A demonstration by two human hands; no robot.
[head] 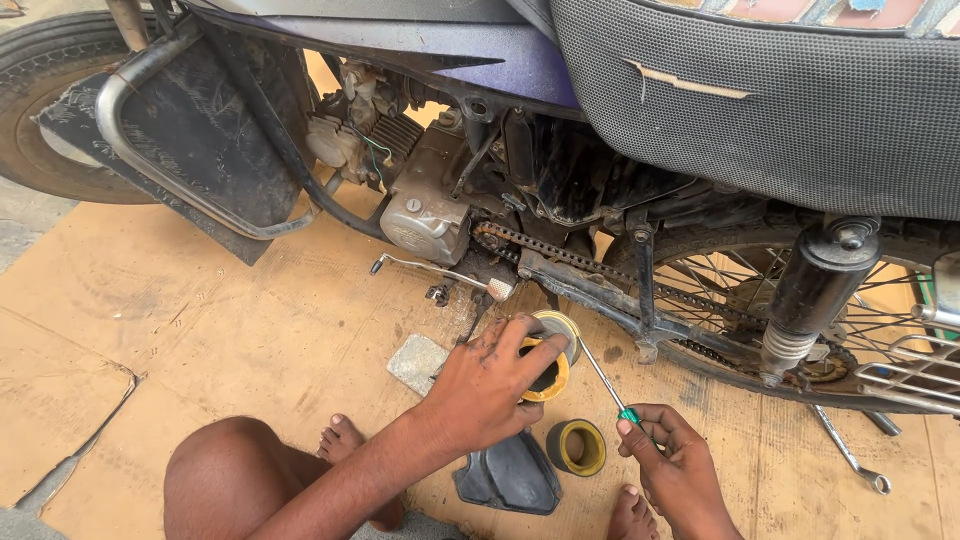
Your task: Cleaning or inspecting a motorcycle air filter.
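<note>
Tin (548,365) at lower centre sits gripped in the left hand (487,385), its lid (576,446) already off beside it. Right hand (672,462) holds a screwdriver (606,381), tip at the tin's rim; the chain (580,262) looks untouched.

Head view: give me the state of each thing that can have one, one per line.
Yellow tin: open, gripped by the left hand.
Lid: off, lying on the cardboard.
Screwdriver: held in the right hand, tip at the tin.
Drive chain: uncovered, on its sprocket.
Black cover: off, on the ground.
Wrench: lying unused under the rear wheel.
</note>
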